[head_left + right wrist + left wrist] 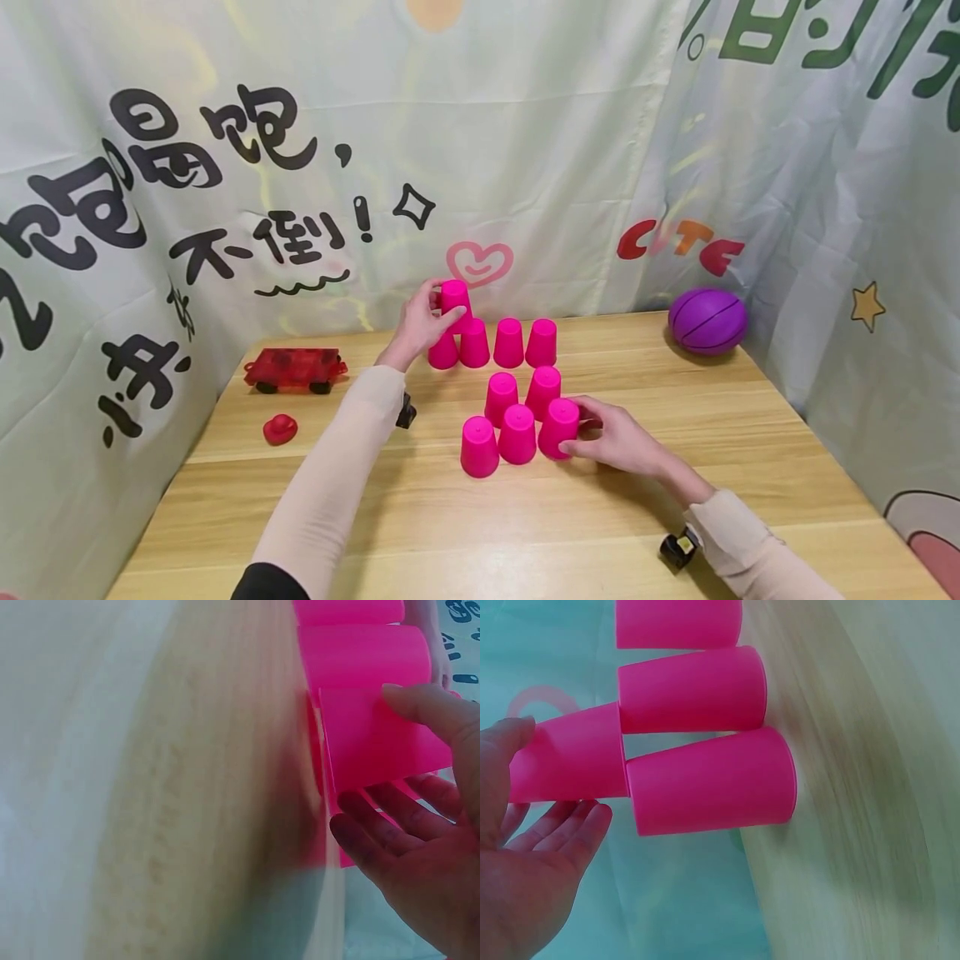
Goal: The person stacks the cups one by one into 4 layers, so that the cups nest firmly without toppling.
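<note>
My left hand [422,323] holds an upside-down pink cup [454,300] between thumb and fingers. In the left wrist view, that cup's rim meets the bases of two neighbouring cups, the lower one [712,784] and the one beside it [694,690]. They stand at the left end of the back row. At the front right, my right hand [618,437] grips another pink cup [559,427], thumb on the near side and fingers round the far side. Beside it in the front row stand a middle cup [517,435] and a left cup [479,447].
Two pink cups, one at left [501,400] and one at right [543,393], stand just behind the front row. A red toy car [296,369] and small red hat [281,429] lie at left. A purple ball [708,322] sits at the wooden table's [480,542] back right corner.
</note>
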`<action>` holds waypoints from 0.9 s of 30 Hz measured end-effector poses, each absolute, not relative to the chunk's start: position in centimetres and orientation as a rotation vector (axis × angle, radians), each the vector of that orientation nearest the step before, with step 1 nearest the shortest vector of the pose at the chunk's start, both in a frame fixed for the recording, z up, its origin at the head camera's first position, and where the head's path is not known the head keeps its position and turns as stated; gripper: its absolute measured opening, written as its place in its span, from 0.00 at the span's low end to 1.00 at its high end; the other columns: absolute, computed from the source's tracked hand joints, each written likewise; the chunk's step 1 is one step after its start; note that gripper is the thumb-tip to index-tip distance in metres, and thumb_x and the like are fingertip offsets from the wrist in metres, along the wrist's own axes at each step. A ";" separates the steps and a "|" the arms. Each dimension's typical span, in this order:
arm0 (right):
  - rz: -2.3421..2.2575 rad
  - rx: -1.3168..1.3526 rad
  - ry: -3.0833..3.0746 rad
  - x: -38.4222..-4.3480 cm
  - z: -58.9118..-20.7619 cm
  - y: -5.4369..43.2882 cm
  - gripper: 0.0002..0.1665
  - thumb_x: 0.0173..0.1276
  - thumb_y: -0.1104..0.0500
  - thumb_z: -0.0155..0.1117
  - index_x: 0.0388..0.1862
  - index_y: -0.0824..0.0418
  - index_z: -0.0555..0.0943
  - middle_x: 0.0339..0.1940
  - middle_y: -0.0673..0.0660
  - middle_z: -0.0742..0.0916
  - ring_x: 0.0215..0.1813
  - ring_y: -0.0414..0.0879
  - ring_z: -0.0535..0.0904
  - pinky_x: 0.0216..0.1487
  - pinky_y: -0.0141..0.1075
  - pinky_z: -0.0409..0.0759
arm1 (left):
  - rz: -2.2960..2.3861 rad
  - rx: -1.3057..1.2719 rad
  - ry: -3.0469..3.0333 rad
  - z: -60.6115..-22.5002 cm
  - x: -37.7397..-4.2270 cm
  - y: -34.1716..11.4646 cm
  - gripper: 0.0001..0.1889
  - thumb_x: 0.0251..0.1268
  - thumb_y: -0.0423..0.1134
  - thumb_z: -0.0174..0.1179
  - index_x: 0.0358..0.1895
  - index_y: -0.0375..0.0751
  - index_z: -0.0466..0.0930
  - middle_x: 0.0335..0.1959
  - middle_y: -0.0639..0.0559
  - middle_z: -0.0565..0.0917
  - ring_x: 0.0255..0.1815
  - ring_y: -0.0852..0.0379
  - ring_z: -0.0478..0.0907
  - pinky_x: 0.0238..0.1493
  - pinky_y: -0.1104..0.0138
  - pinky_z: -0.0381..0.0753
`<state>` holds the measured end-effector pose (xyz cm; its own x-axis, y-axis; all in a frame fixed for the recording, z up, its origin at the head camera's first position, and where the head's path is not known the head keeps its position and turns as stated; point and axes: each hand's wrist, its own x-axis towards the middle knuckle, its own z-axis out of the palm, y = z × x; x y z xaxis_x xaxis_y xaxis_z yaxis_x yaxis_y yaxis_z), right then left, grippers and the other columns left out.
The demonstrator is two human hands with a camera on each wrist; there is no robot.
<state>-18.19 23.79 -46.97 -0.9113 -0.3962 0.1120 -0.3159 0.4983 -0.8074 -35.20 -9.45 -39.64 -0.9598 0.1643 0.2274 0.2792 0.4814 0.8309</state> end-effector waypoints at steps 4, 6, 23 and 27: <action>-1.372 -0.616 2.684 -18.0 -46.3 24.1 0.39 0.64 0.53 0.80 0.70 0.66 0.76 0.57 0.61 0.89 0.55 0.54 0.88 0.60 0.53 0.87 | -1.569 -0.413 -2.589 -39.5 -35.0 -10.0 0.38 0.69 0.44 0.71 0.77 0.42 0.64 0.61 0.36 0.82 0.65 0.36 0.80 0.66 0.46 0.83; -1.361 -0.614 2.709 -18.0 -45.7 24.2 0.39 0.64 0.53 0.81 0.70 0.65 0.76 0.56 0.59 0.89 0.54 0.54 0.88 0.60 0.54 0.87 | -1.590 -0.414 -2.586 -39.4 -34.9 -10.4 0.39 0.69 0.44 0.71 0.78 0.43 0.63 0.64 0.35 0.81 0.68 0.34 0.78 0.68 0.45 0.81; -1.386 -0.638 2.829 -20.8 -39.4 25.0 0.39 0.67 0.56 0.78 0.73 0.62 0.74 0.59 0.60 0.88 0.56 0.56 0.87 0.57 0.32 0.86 | -1.501 -0.585 -2.557 -39.7 -31.1 -12.9 0.37 0.70 0.43 0.70 0.78 0.40 0.64 0.68 0.33 0.79 0.70 0.34 0.77 0.72 0.42 0.78; -1.392 -0.618 2.834 -22.3 -38.5 24.4 0.40 0.67 0.54 0.79 0.74 0.59 0.74 0.61 0.59 0.87 0.58 0.56 0.87 0.58 0.36 0.86 | -1.506 -0.598 -2.556 -40.0 -30.0 -13.4 0.37 0.70 0.43 0.70 0.77 0.41 0.65 0.68 0.33 0.80 0.70 0.33 0.78 0.71 0.43 0.79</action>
<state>-22.34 24.44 -38.52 -0.9234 -0.3053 0.2328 -0.3708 0.5525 -0.7465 -30.04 -13.37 -40.04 -0.9154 0.2757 0.2932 0.3902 0.4286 0.8149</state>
